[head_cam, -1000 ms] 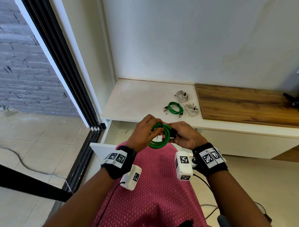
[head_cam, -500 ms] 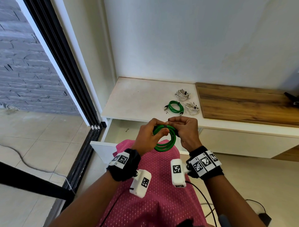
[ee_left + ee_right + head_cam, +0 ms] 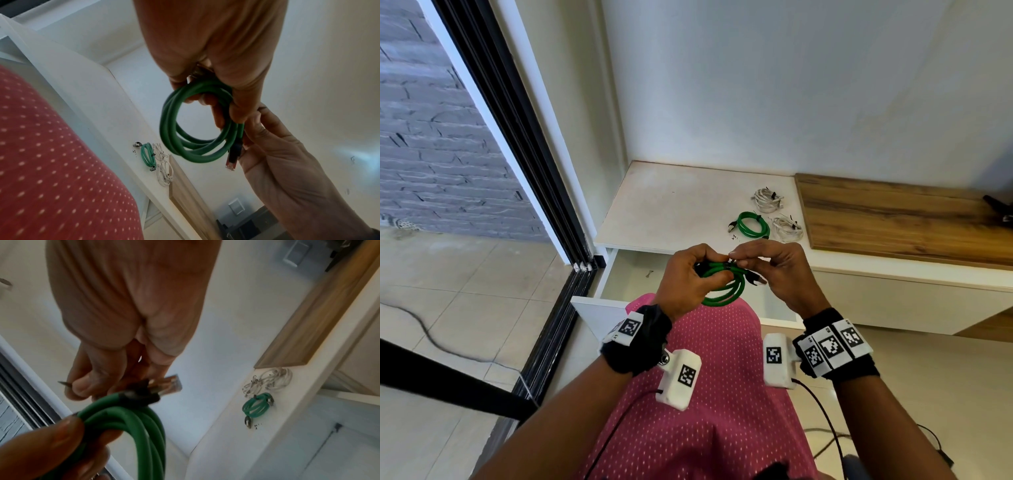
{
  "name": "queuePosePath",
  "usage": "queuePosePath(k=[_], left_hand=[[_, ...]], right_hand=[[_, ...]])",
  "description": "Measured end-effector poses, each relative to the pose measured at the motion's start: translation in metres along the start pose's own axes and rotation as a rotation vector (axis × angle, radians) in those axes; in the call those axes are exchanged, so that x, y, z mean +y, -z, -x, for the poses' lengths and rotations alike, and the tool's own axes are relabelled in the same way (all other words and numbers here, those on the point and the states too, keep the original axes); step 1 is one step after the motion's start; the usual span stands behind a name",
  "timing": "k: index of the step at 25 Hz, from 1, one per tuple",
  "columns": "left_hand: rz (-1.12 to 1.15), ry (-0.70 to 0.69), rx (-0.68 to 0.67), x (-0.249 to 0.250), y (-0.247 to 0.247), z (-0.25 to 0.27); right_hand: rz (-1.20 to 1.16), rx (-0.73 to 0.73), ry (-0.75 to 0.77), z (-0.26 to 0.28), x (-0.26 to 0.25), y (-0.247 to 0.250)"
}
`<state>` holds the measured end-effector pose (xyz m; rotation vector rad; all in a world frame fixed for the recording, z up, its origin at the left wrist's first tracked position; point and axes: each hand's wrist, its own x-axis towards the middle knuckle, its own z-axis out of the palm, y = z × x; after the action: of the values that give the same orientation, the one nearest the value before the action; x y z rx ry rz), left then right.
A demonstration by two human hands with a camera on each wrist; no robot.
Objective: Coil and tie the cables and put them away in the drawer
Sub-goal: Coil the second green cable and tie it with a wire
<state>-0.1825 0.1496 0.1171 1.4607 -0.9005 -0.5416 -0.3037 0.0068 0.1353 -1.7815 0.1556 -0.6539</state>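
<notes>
I hold a coiled green cable (image 3: 725, 295) above the open drawer (image 3: 634, 274). My left hand (image 3: 707, 265) grips the coil's top, fingers curled round its loops (image 3: 186, 147). My right hand (image 3: 737, 256) pinches a thin dark tie (image 3: 63, 382) at the bundle, next to the cable's clear plug (image 3: 167, 384). On the white cabinet top (image 3: 671, 209) lie a tied green cable (image 3: 751, 224) and two tied white cables (image 3: 767, 200), (image 3: 788, 229). Part of the drawer's inside is hidden behind my hands and lap.
A wooden slab (image 3: 893, 219) covers the cabinet top to the right of the cables. A black sliding door frame (image 3: 524, 144) stands to the left. A small dark bit (image 3: 650, 273) lies on the drawer floor. A black cord (image 3: 421, 329) trails across the tiles.
The coil has tipped from upright to nearly flat. My right hand has moved from the coil's side to its top and now pinches there. The left hand keeps its grip.
</notes>
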Motion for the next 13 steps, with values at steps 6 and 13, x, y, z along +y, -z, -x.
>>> queuePosePath(k=[6,13], left_hand=[[-0.029,-0.006,-0.013,0.008,-0.003,0.004],[-0.059,0.01,-0.015,0.012,0.0,0.004]], right_hand=[[0.036,0.013,-0.011,-0.002,-0.008,0.005],[0.442,-0.039,0.258,-0.003,-0.007,0.01]])
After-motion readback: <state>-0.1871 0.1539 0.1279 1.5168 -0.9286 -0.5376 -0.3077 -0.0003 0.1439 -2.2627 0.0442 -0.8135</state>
